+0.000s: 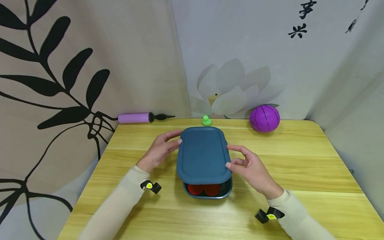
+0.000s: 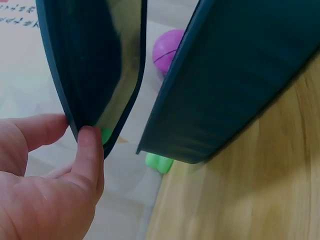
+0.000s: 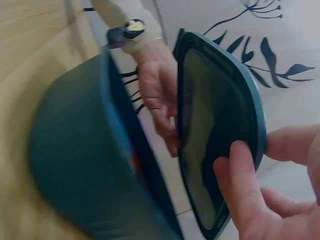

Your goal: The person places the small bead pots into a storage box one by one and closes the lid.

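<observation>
A dark blue lid [image 1: 204, 153] hovers over a matching rectangular box [image 1: 209, 197], with a gap between them in both wrist views. My left hand [image 1: 160, 148] pinches the lid's left edge near its far end, thumb on one face and fingers on the other. On the opposite side my right hand [image 1: 252, 168] pinches the right edge, its fingertips [image 3: 241, 152] on the lid's underside. Two red round things [image 1: 195, 189] show inside the box at its near end; the lid hides the rest of the inside from the head view.
Behind the box stands a small green gourd-shaped object [image 1: 206, 120]. A purple ball [image 1: 265, 118] sits at the back right of the wooden table [image 1: 303, 166]. At the back left lies a purple hand pump [image 1: 135, 118] with a black nozzle. Printed curtains hang behind.
</observation>
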`<action>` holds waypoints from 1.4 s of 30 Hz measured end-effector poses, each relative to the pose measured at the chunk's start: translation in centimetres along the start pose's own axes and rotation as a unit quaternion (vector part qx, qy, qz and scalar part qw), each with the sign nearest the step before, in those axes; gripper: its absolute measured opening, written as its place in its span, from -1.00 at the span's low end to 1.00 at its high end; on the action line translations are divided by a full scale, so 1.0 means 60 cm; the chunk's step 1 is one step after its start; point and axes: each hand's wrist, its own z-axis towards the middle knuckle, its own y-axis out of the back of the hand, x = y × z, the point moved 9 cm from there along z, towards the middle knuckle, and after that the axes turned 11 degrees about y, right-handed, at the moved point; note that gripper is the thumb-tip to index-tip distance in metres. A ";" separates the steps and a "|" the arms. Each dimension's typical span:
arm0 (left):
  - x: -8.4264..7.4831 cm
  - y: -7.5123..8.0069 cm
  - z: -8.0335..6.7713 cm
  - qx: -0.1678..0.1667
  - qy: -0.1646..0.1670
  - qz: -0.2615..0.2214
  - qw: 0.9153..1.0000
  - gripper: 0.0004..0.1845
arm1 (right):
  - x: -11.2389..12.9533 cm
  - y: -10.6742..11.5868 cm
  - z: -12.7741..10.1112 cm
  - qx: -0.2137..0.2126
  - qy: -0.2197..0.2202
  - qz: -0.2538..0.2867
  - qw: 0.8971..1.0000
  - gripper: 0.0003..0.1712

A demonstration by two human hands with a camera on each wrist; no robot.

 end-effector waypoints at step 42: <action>0.086 -0.010 0.004 -0.073 0.030 0.070 0.994 -0.44 | -0.083 -0.004 -0.052 0.000 0.026 -0.077 0.997 -0.05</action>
